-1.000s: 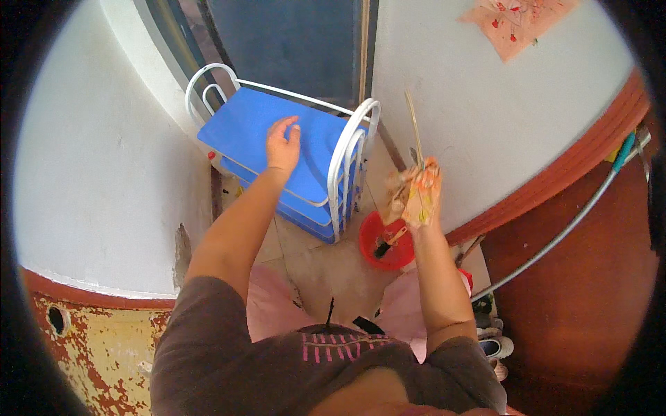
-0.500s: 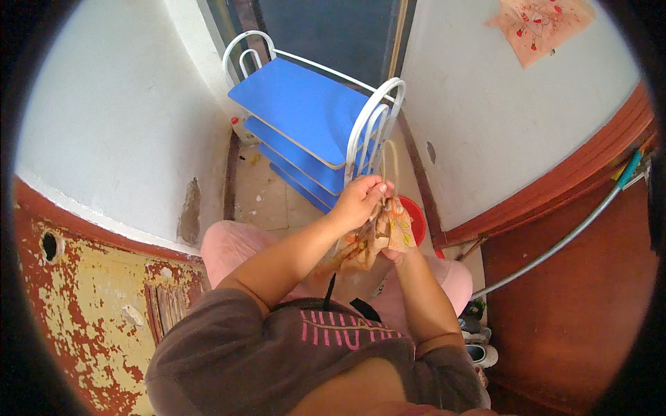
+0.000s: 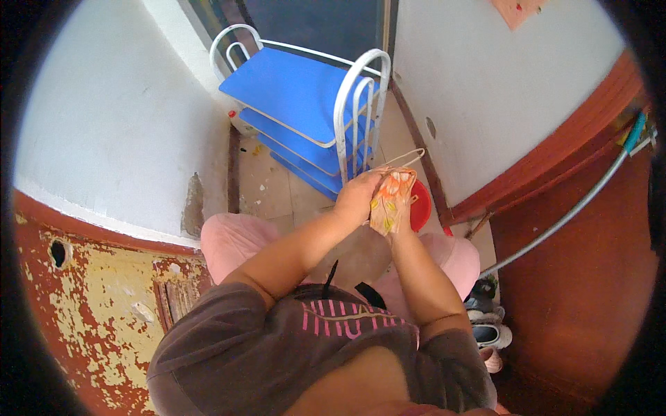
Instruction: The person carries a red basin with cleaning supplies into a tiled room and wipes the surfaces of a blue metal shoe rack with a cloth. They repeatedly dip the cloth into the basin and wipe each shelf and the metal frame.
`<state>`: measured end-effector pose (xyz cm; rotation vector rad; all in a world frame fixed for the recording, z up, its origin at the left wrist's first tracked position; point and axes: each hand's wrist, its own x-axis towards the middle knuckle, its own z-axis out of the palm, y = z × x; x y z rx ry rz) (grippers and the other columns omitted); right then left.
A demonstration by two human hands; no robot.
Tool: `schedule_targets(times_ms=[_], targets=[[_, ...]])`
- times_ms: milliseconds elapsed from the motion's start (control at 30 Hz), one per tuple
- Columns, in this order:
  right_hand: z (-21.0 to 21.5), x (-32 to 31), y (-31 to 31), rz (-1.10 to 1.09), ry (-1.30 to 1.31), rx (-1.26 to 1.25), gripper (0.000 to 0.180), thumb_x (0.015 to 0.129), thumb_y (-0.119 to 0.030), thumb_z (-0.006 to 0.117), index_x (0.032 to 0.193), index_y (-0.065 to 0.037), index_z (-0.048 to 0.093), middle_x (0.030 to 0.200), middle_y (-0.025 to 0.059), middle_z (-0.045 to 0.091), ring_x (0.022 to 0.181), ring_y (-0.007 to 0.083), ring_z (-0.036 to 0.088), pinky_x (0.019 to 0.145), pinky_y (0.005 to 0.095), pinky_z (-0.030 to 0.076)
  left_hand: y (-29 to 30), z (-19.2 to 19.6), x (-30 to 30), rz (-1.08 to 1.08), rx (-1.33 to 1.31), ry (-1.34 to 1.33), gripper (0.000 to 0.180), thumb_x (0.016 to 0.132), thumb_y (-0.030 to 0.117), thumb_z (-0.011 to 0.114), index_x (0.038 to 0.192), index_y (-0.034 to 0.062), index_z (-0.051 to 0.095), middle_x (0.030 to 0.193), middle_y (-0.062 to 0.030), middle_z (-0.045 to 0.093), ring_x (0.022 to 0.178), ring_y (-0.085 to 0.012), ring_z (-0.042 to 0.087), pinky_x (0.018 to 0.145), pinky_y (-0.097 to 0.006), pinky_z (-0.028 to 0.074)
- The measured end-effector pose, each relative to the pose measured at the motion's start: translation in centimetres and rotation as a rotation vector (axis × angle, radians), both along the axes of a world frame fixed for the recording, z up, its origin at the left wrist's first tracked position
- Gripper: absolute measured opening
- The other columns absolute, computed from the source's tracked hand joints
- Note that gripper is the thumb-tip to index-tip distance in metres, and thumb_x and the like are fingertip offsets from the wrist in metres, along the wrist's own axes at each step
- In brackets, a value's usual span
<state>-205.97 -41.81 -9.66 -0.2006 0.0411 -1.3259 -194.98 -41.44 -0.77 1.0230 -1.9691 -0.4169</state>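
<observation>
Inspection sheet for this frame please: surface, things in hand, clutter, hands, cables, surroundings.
Surface: beige tiled floor, speckled with debris.
Things in hand: crumpled orange-and-yellow patterned cloth with a thin cord loop, held at chest height.
Clutter: red round plastic basin on the floor; shoes lower right.
Hands: left hand and right hand both grip the cloth.
Cables: grey hose with a teal end along the red-brown wall.
Surroundings: blue three-tier shelf rack with white tube frame; white walls; peeling red-and-yellow panel.

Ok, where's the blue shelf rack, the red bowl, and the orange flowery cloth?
blue shelf rack [image 3: 291,90], head view, top shelf.
red bowl [image 3: 420,211], head view, visible rim side.
orange flowery cloth [image 3: 392,201], head view, its middle.
</observation>
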Motion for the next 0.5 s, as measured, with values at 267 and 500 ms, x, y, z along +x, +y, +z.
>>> schedule_targets(times_ms=[267, 500], targets=[[6.8, -3.6, -1.9, -0.278, 0.360, 0.282, 0.025, 0.090, -0.038, 0.051, 0.091, -0.014, 0.055, 0.087, 0.0055, 0.057, 0.081, 0.0254, 0.057, 0.068, 0.0441, 0.052, 2.6, -1.0, 0.1, 0.020, 0.147, -0.102, 0.011, 0.089, 0.012, 0.053, 0.089, 0.0028, 0.059, 0.081, -0.0214, 0.060, 0.079, -0.0400, 0.061, 0.066, -0.043, 0.048], [5.8, -6.8, -3.7, -0.109, 0.147, 0.372, 0.016, 0.087, -0.029, 0.054, 0.090, -0.012, 0.055, 0.086, 0.0052, 0.057, 0.080, 0.0249, 0.056, 0.071, 0.0440, 0.052, 2.0, -0.7, -0.1, -0.015, 0.054, -0.202, 0.017, 0.092, 0.016, 0.051, 0.085, 0.0012, 0.057, 0.080, -0.0205, 0.060, 0.077, -0.0405, 0.059, 0.065, -0.046, 0.048]])
